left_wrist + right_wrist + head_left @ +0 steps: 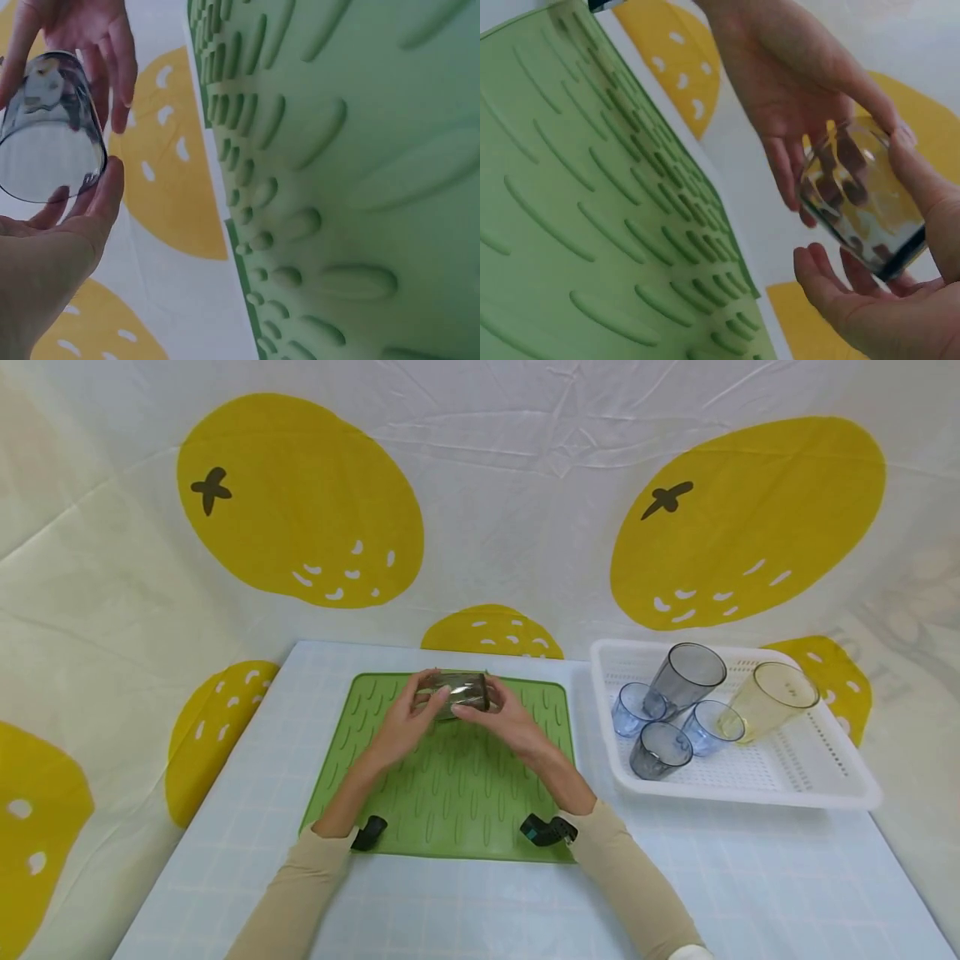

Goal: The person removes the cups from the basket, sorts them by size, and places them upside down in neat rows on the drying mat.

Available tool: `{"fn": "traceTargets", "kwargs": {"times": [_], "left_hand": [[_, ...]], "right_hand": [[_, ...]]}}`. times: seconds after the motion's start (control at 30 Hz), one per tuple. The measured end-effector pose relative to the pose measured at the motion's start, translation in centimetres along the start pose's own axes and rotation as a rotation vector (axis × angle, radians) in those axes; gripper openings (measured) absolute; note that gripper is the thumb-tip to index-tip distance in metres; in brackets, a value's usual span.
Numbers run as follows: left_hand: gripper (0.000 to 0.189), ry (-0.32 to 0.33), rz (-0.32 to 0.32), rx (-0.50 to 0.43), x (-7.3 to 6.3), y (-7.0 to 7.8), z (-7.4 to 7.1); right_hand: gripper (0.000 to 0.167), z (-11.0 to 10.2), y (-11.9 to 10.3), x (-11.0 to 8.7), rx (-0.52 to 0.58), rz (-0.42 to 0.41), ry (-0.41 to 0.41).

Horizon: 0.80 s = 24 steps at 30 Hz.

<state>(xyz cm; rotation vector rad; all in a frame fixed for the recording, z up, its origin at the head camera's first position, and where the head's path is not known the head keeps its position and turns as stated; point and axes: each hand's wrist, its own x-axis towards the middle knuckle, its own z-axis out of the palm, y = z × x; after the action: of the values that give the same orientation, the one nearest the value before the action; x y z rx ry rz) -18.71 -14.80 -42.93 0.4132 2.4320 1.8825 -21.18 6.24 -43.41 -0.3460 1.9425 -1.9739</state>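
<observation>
A small smoky-grey drinking glass lies sideways between my two hands, above the far part of the green ridged mat. My left hand holds its left end, thumb on the near side. My right hand grips the right end with the thumb along the lower edge. The left wrist view shows the clear, tapered wall of the glass with fingers curved about it. Seen from the right wrist, both thumbs meet near one end of the glass.
On the right stands a white perforated basket. It holds a tall grey glass, a tall yellow glass, a short grey glass and two short blue glasses. A pale blue checked cloth covers the table; a fruit-print curtain hangs behind.
</observation>
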Motion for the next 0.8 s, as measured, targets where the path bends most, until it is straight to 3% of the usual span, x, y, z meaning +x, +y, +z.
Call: {"fn": "traceTargets", "kwargs": {"times": [0.23,0.33,0.5,0.8], "left_hand": [[0.059,-0.024,-0.004,0.041,-0.6,-0.2,-0.6],[0.057,-0.026,0.002,0.078,-0.8,-0.4,-1.0],[0.050,-0.015,0.041,0.134,-0.9,-1.2,-1.9],[0.046,0.033,0.074,0.334,-1.5,-4.3,-4.3]], "right_hand": [[0.058,0.8,-0.3,0.7,0.197,-0.068,-0.005],[0.057,1.1,-0.5,1.1,0.226,-0.089,-0.001],[0.061,1.3,-0.7,1.7,0.201,-0.095,0.028],[0.066,1.4,-1.1,2.9,0.111,-0.086,0.105]]}}
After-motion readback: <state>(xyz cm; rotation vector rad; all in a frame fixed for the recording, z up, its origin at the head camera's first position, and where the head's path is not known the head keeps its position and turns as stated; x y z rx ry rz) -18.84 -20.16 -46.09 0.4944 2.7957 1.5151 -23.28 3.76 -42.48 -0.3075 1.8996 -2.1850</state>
